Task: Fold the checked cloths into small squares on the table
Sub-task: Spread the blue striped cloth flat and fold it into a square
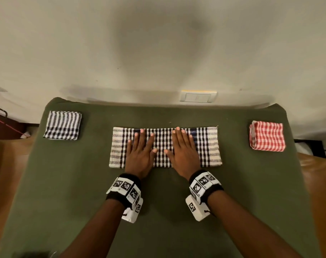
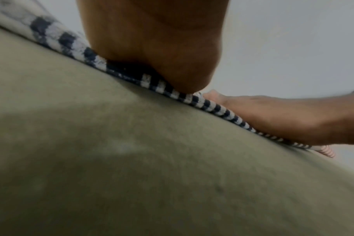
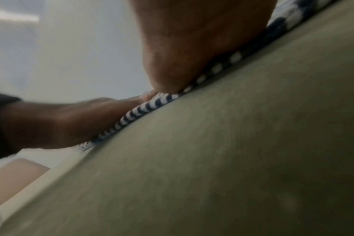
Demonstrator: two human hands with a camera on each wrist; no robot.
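Note:
A black-and-white checked cloth (image 1: 208,146) lies folded into a long strip across the middle of the green table (image 1: 83,183). My left hand (image 1: 140,148) and my right hand (image 1: 183,148) both press flat on its centre, fingers straight, thumbs nearly meeting. The left wrist view shows the heel of my left hand (image 2: 152,47) on the cloth's near edge (image 2: 192,97), with my right hand (image 2: 283,116) beyond. In the right wrist view my right hand (image 3: 192,47) presses the cloth edge (image 3: 144,108) and my left hand (image 3: 61,121) lies beside it.
A folded black-and-white striped cloth (image 1: 62,125) sits at the table's back left corner. A folded red checked cloth (image 1: 267,136) sits at the back right. The wall with a switch plate (image 1: 197,96) stands right behind the table. Wooden floor shows on both sides.

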